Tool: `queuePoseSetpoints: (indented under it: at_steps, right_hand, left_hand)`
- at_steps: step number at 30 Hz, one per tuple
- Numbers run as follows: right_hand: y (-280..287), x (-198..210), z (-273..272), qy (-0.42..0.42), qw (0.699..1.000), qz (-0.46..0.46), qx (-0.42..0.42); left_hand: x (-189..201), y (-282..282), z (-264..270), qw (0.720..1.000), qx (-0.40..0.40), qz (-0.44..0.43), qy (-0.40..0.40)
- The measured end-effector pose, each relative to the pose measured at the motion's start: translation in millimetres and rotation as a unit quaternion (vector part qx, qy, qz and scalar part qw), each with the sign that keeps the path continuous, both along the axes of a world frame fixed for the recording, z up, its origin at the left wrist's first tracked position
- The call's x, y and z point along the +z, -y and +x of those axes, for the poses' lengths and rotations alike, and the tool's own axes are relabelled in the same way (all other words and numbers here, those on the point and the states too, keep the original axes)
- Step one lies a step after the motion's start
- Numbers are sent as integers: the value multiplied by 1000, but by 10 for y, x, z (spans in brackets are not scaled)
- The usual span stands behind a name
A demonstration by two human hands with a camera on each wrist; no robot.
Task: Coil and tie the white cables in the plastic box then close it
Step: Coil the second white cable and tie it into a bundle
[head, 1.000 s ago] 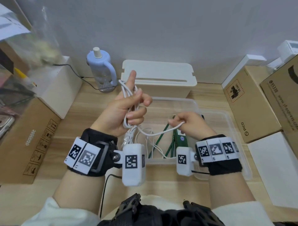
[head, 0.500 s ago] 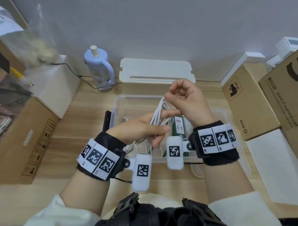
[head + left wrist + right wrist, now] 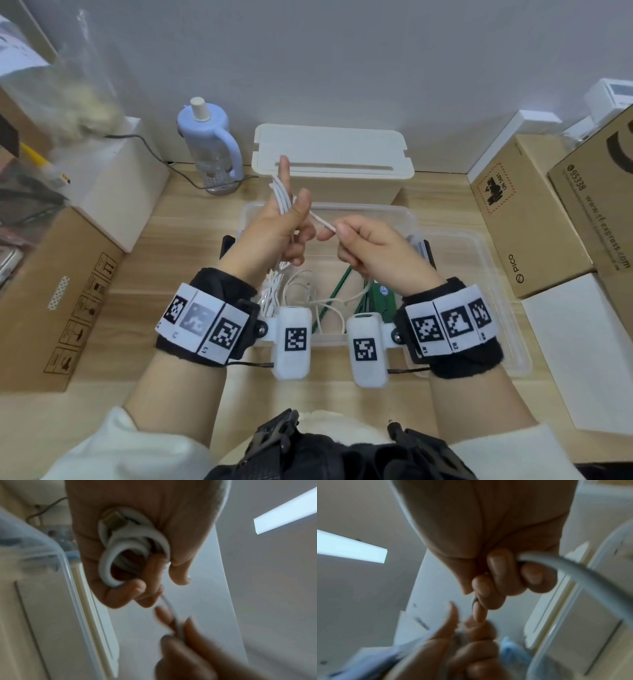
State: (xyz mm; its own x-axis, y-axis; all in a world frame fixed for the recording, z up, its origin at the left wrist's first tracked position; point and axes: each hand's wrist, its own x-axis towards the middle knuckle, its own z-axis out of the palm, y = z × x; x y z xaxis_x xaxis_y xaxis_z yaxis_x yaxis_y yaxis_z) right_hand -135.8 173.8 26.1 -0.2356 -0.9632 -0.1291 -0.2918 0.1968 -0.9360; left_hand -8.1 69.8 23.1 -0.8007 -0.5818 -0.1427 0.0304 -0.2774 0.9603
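Note:
My left hand (image 3: pixel 286 224) holds a coil of white cable (image 3: pixel 281 195) wound over its raised index finger, thumb pressing the strands; the loops (image 3: pixel 120 545) fill its palm in the left wrist view. My right hand (image 3: pixel 363 245) pinches the cable's free run (image 3: pixel 323 222) just right of the left thumb, and the cable (image 3: pixel 556 563) trails out of its fist. Both hands hover over the clear plastic box (image 3: pixel 445 240). More loose white cables (image 3: pixel 308 298) and green ties (image 3: pixel 337 287) lie inside the box.
A white lidded box (image 3: pixel 329 164) stands behind the clear box. A blue bottle (image 3: pixel 209 144) is at the back left. Cardboard cartons (image 3: pixel 51 294) sit on the left and brown boxes (image 3: pixel 527 219) on the right. The clear lid (image 3: pixel 496 308) lies under the box's right side.
My left hand has risen again with its index finger up. My right hand came down from above the coil and now draws the cable out to the right.

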Motion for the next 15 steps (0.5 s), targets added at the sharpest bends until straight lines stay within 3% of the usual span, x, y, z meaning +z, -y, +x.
queuePoseSetpoints:
  at_steps: [3,5,10,12,15]
  right_hand:
    - [41,77,130,-1,998,-5,66]
    - [50,90,187,-6,994,10,108]
    - [-16,-21,119,5,978,110,178]
    - [-6,-79,50,-67,975,151,151]
    - [5,-110,-121,-165,970,164,67]
  left_hand:
    - [-66,-21,-83,996,27,-78,25]
    - [-51,-43,-112,996,44,-79,-25]
    - [127,-36,-33,976,28,83,-201]
    - [168,-24,39,957,-29,159,-239]
    - [149,21,158,924,-197,240,-224]
